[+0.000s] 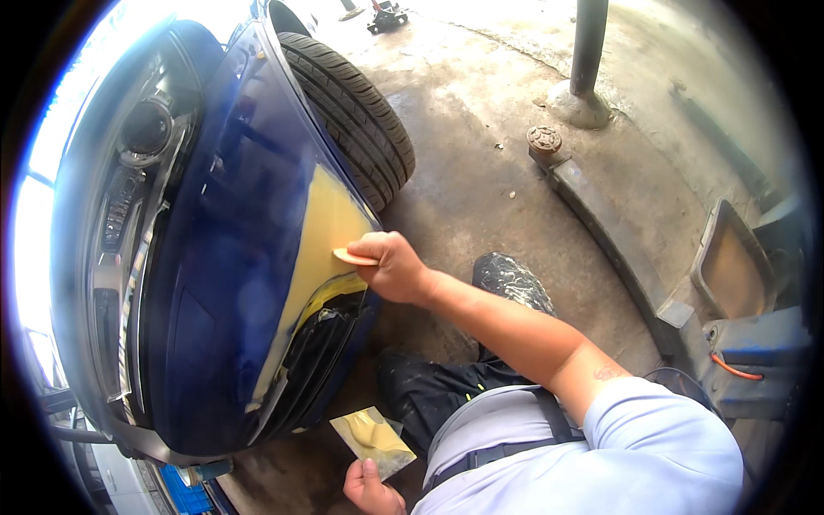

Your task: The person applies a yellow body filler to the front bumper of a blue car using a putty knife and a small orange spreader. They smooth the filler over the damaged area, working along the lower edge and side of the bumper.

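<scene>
A dark blue car bumper (232,300) fills the left of the view, with yellow body filler (330,210) spread over its corner near the wheel and around a black grille opening (322,360). Pinched in my right hand (395,268) is a thin, pale orange spreader (352,257), its edge against or just over the filler. Low in the view, my left hand (373,491) grips a small flat mixing board (396,463) by its edge, thumb on top. A smear of soft yellow filler (365,429) lies on that board.
A tyre (356,112) stands beyond the bumper corner. On the right, a lift arm (614,227) with a round pad (544,139) runs along the concrete floor, near a post (590,51) and a shallow tray (734,262). The headlight (146,129) is at far left.
</scene>
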`<move>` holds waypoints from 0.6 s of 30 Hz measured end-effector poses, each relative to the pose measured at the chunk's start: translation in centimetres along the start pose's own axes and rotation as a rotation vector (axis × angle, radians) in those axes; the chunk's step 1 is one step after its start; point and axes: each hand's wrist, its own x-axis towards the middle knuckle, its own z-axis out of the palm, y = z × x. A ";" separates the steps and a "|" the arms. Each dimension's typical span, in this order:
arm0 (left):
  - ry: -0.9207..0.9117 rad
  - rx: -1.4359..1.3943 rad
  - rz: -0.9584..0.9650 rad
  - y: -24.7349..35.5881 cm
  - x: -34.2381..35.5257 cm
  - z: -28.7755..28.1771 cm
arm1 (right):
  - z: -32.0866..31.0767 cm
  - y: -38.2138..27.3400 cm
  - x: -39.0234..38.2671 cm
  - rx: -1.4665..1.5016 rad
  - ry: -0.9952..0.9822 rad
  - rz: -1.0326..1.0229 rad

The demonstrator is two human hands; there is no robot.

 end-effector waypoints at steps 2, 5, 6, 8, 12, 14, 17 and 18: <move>-0.008 0.005 0.019 0.4 0.2 1.1 | 0.4 -0.8 -0.8 -0.133 0.041 -0.142; -0.015 -0.036 -0.004 0.6 0.5 2.0 | 1.4 -1.6 -2.3 -0.117 0.133 -0.220; -0.028 0.022 0.023 0.9 0.5 2.1 | 1.4 -1.7 -2.3 -0.123 0.148 -0.238; -0.048 0.141 0.075 1.5 0.3 2.0 | 0.3 -0.2 -1.9 -0.143 0.156 -0.113; -0.010 0.027 0.002 0.8 0.4 2.2 | -2.9 5.9 2.3 0.249 0.214 0.290; 0.029 -0.003 -0.011 0.6 0.2 2.0 | -3.6 5.7 4.8 0.311 0.093 0.404; 0.045 -0.007 -0.015 0.4 0.2 1.9 | -3.7 6.0 7.0 0.325 0.072 0.427; 0.032 -0.013 -0.014 0.1 0.1 1.7 | -3.6 6.3 7.1 0.323 0.057 0.452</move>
